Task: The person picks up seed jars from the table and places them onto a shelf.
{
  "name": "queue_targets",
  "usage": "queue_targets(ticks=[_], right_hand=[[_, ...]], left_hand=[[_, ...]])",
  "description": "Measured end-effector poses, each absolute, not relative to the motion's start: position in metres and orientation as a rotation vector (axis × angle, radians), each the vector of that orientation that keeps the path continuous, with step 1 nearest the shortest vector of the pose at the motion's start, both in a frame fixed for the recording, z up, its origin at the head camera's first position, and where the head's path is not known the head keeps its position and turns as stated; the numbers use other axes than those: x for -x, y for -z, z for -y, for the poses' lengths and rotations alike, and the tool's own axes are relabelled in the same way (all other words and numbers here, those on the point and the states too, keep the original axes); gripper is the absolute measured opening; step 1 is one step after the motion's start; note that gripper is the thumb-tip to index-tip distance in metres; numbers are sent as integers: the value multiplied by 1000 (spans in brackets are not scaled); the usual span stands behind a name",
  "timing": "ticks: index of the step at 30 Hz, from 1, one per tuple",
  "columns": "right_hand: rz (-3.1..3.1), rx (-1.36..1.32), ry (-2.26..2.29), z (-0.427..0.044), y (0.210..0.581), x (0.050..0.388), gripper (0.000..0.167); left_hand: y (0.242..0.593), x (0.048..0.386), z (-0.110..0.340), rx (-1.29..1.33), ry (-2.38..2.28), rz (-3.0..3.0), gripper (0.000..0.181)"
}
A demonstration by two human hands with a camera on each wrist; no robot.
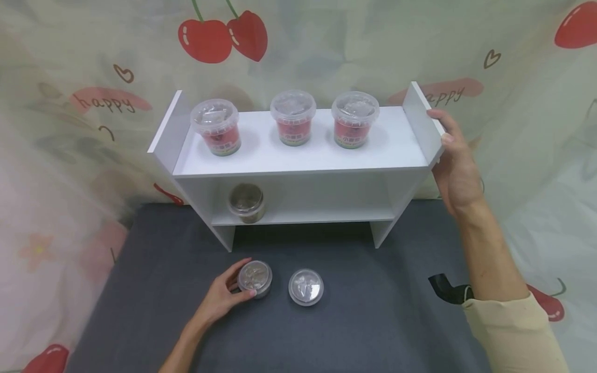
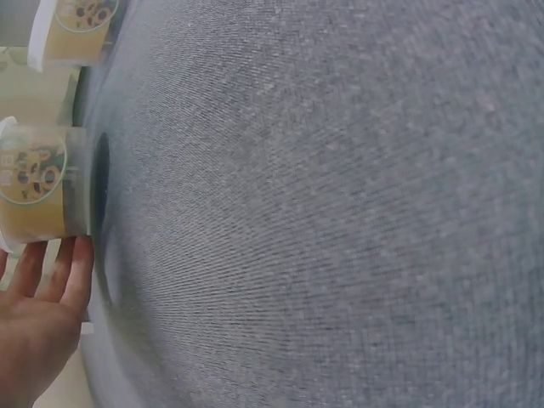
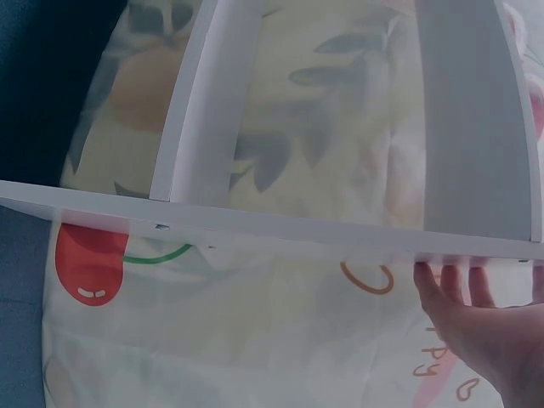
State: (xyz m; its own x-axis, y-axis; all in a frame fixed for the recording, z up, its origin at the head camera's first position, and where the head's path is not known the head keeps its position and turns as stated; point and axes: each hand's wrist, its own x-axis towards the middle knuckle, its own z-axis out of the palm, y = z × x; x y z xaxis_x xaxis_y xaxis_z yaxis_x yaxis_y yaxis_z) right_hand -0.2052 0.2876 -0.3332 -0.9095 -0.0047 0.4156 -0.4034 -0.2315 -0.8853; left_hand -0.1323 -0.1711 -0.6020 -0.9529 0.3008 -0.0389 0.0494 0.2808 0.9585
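In the head view, my left hand [image 1: 221, 298] curls its fingers and thumb round a lidded clear tub [image 1: 254, 277] on the dark cloth. The left wrist view shows this tub [image 2: 42, 187] with a yellow label, my left hand [image 2: 42, 323] against its side. A second lidded tub [image 1: 306, 287] stands just to its right. My right hand [image 1: 459, 168] grips the upper right side panel of a white shelf [image 1: 298, 170], thumb and fingers at its edge. In the right wrist view, the fingertips of my right hand [image 3: 480, 319] touch the panel's outer face [image 3: 297, 236].
Three tubs with red labels, left [image 1: 221, 134], middle [image 1: 295, 124] and right [image 1: 353, 127], stand on the top board. Another tub [image 1: 247, 203] sits at the left of the lower board. Printed curtain [image 1: 326, 46] hangs behind. A black curved object [image 1: 450, 291] lies by my right forearm.
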Motion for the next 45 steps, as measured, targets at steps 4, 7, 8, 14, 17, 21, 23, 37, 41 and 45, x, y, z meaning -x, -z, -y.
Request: queue_targets(ticks=[4,7,8,14,17,21,23,37,41,45], right_hand=[[1764,-493,-2227,-287,333,206,47],[1760,-494,-2229,-287,333,206,47],[1757,-494,-2230,-287,333,206,47],[1749,-501,-2233,-287,333,207,46],[1744,-498,-2239,-287,333,206,46],[1742,-492,-2241,-288,334,205,46],[1745,-488,-2236,-288,334,205,46],[1741,-498,-2240,-288,335,204,46],[1751,-488,-2224,-288,335,205,47],[1758,-481,-2215,-287,334,205,47]], left_hand=[[599,133,169,-333,-1746,-2330,81],[596,133,167,-345,-1760,-2320,81],[595,134,167,-350,-1761,-2320,81],[587,133,162,-394,-1764,-2332,80],[584,132,160,-408,-1765,-2336,80],[580,131,157,-436,-1765,-2359,80],[578,132,156,-460,-1780,-2366,80],[558,130,147,-534,-1816,-2402,78],[537,125,141,-570,-1804,-2429,77],[509,118,134,-605,-1779,-2463,75]])
